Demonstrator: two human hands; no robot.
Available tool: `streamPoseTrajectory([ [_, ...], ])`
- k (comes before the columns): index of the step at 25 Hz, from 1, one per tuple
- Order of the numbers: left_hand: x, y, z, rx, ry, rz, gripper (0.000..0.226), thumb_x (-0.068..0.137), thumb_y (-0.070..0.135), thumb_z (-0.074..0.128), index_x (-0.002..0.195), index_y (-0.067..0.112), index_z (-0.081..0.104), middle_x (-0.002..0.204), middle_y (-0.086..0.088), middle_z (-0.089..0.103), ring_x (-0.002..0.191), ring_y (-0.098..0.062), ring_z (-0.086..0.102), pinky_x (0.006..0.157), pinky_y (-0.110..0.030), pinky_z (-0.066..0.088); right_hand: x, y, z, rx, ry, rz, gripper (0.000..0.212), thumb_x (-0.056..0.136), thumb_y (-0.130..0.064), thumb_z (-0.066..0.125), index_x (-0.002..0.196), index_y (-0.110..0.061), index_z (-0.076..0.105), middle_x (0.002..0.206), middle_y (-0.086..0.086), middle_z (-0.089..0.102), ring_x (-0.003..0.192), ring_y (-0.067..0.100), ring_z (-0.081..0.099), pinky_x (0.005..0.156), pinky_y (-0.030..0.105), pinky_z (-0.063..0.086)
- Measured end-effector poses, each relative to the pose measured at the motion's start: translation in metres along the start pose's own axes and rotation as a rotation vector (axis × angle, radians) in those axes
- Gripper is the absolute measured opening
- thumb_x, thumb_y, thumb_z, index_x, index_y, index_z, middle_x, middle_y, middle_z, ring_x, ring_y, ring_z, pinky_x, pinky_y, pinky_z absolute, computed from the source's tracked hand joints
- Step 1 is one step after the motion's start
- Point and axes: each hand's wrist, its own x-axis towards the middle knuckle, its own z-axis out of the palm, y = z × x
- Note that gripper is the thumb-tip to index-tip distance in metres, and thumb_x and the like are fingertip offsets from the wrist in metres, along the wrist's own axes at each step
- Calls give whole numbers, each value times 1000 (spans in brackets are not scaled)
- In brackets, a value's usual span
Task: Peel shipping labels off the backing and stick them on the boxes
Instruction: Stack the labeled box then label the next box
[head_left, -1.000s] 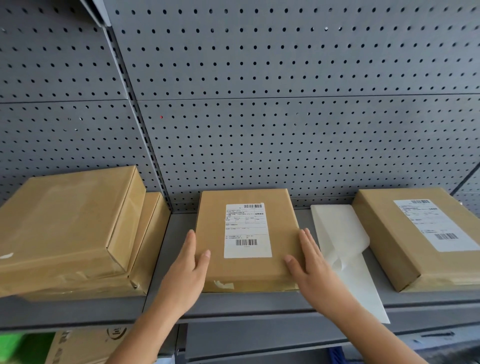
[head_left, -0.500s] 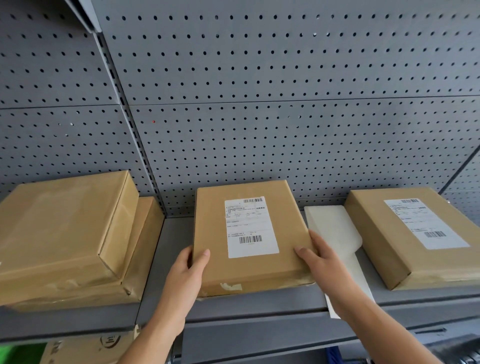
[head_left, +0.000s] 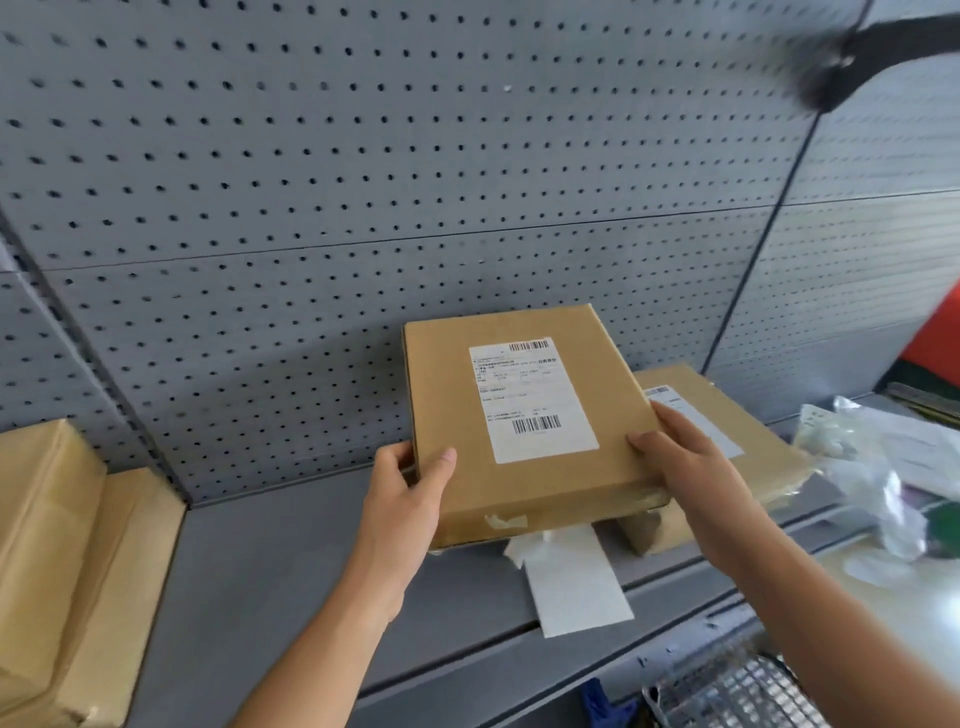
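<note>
A grey metal shelf (head_left: 285, 561) runs across the view, backed by a grey pegboard wall (head_left: 363, 208) made of panels with rows of small holes. Both hands hold a flat cardboard box (head_left: 441, 395) above the shelf, near its middle. The left hand (head_left: 402, 499) grips the box's near-left corner with the thumb on top. The right hand (head_left: 685, 467) clasps the right edge, thumb also on top. A white shipping label (head_left: 535, 402) with two barcodes is stuck flat on the lid. The box's right side overlaps a second box (head_left: 753, 426), which lies on the shelf behind the right hand and shows part of its own label (head_left: 670, 397). A white backing sheet (head_left: 571, 587) lies on the shelf below the held box, its near end hanging past the front lip. At the left end sits a stack of plain boxes (head_left: 52, 545). On the right are crumpled clear plastic bags (head_left: 878, 467), blurred, with a red shape (head_left: 935, 332) beyond them. A wire basket (head_left: 737, 691) shows below the shelf.
</note>
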Motion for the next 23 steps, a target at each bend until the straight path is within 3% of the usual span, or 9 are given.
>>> streamPoseTrajectory([
  [3, 4, 13, 50, 17, -104, 46, 34, 96, 44, 63, 120, 23, 52, 115, 8, 66, 101, -3, 62, 70, -20, 44, 16, -3, -51, -7, 118, -44, 37, 90, -33, 59, 126, -34, 57, 118, -5, 66, 106, 19, 62, 87, 41, 50],
  [7, 6, 19, 116, 34, -231, 85, 32, 96, 46, 63, 113, 22, 51, 117, 2, 64, 100, -5, 63, 69, -16, 44, 45, -9, -118, -25, 241, -67, 29, 92, -24, 59, 120, -28, 65, 112, 2, 69, 98, 23, 63, 81, 41, 51],
  [10, 7, 18, 156, 67, -294, 79, 29, 97, 48, 59, 109, 23, 49, 117, 2, 62, 97, -2, 61, 67, -14, 42, 70, -6, -157, -25, 279, -44, 28, 90, -24, 61, 115, -29, 71, 113, 4, 69, 105, 28, 63, 94, 47, 53],
  [12, 9, 14, 177, 96, -317, 72, 33, 98, 50, 55, 113, 20, 50, 120, -1, 60, 99, -4, 59, 67, -14, 41, 86, 1, -175, -11, 292, -24, 24, 89, -23, 61, 109, -30, 74, 114, 4, 70, 104, 26, 63, 95, 45, 52],
  [17, 20, -2, 204, 242, -311, 79, 44, 100, 50, 50, 122, 12, 49, 124, -6, 53, 109, -16, 55, 87, -24, 41, 116, 26, -191, 0, 271, 32, 23, 90, -20, 59, 104, -31, 75, 113, 3, 70, 106, 27, 64, 96, 48, 52],
  [23, 26, -15, 215, 308, -239, 115, 49, 96, 53, 56, 120, 11, 50, 119, -3, 52, 102, -13, 56, 83, -23, 42, 128, 54, -192, -46, 241, 78, 22, 94, -29, 60, 112, -34, 70, 118, 0, 68, 111, 25, 62, 97, 44, 51],
])
